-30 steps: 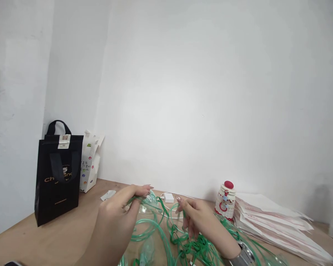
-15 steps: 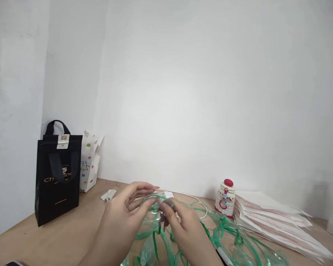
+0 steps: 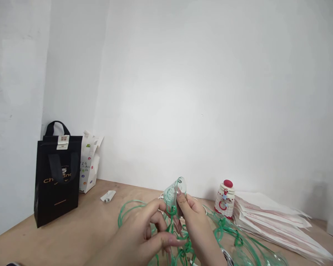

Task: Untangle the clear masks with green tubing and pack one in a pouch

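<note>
A clear green oxygen mask (image 3: 170, 195) is raised above the table, its vent side facing left. My right hand (image 3: 192, 216) pinches its edge between thumb and fingers. Close on the left is my left hand (image 3: 152, 229), fingers bent and thumb apart from the index finger, whose tip is at the lower edge of the mask. A green strap (image 3: 170, 224) hangs from the mask between the two hands. Beneath them lies a tangle of green tubing (image 3: 184, 253), partly hidden by my wrists. One loop of tubing (image 3: 120, 216) spreads out to the left.
More masks and green tubing (image 3: 246, 251) lie at the right front. Behind them are a white-and-red jar (image 3: 224, 201) and a stack of paper packets (image 3: 277, 221). A black bag (image 3: 58, 199), a white paper bag (image 3: 90, 166) and a crumpled scrap (image 3: 108, 196) are on the left.
The mask has come up into view in my right hand, with its strap hanging. My left hand has moved right and down, its fingers spreading. A tubing loop now shows at left.
</note>
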Demonstrator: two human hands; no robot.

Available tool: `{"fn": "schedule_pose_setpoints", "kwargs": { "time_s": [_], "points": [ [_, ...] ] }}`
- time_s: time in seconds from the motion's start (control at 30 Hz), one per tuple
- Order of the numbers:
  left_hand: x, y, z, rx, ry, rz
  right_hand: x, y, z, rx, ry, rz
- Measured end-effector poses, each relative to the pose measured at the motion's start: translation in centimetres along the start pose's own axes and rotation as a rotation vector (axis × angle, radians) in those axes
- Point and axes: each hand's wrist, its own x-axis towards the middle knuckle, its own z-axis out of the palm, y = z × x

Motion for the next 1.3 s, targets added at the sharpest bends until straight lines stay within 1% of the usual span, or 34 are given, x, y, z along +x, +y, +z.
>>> {"fn": "schedule_pose_setpoints", "kwargs": {
  "time_s": [0.07,0.13,0.23,0.3,0.43,0.53,0.7,0.8,0.9,1.0,1.07,1.2,1.3],
  "points": [
    [0.1,-0.3,0.2,0.025,0.018,0.038,0.1,0.1,-0.1,0.002,0.001,0.029],
    [0.3,-0.4,-0.1,0.093,0.044,0.079,0.4,0.3,-0.4,0.007,0.016,0.061],
    [0.2,-0.3,-1.1,0.253,0.108,0.109,0.9,0.4,-1.1,0.035,0.090,0.068],
    [0.0,-0.3,-1.7,0.367,0.132,0.102,1.2,0.4,-1.7,0.050,0.150,0.051],
    [-0.2,-0.8,-2.5,0.499,0.110,0.069,1.8,0.4,-2.8,0.039,0.224,0.011],
    [-0.3,-1.1,-2.7,0.527,0.087,0.047,2.2,0.3,-3.7,0.019,0.268,-0.015],
    [-0.3,-1.4,-3.1,0.547,0.079,0.058,2.5,0.1,-5.0,-0.019,0.312,-0.052],
    [-0.2,-1.4,-2.8,0.532,0.050,0.044,2.4,0.1,-4.6,-0.066,0.259,-0.017],
    [0.2,-1.3,-2.0,0.434,0.002,-0.019,1.9,0.1,-3.2,-0.125,0.141,0.047],
    [0.6,-0.9,-1.2,0.313,0.026,-0.049,1.3,0.3,-1.7,-0.206,0.043,0.060],
    [0.8,-0.8,-1.0,0.270,0.051,-0.009,0.9,0.4,-1.0,-0.281,0.017,0.038],
    [0.9,-0.9,-0.8,0.360,0.058,0.100,0.7,0.7,-0.5,-0.369,0.014,0.012],
    [0.6,-0.7,-1.0,0.463,0.023,0.118,0.7,0.6,-0.7,-0.399,0.027,0.003]
  ]
}}
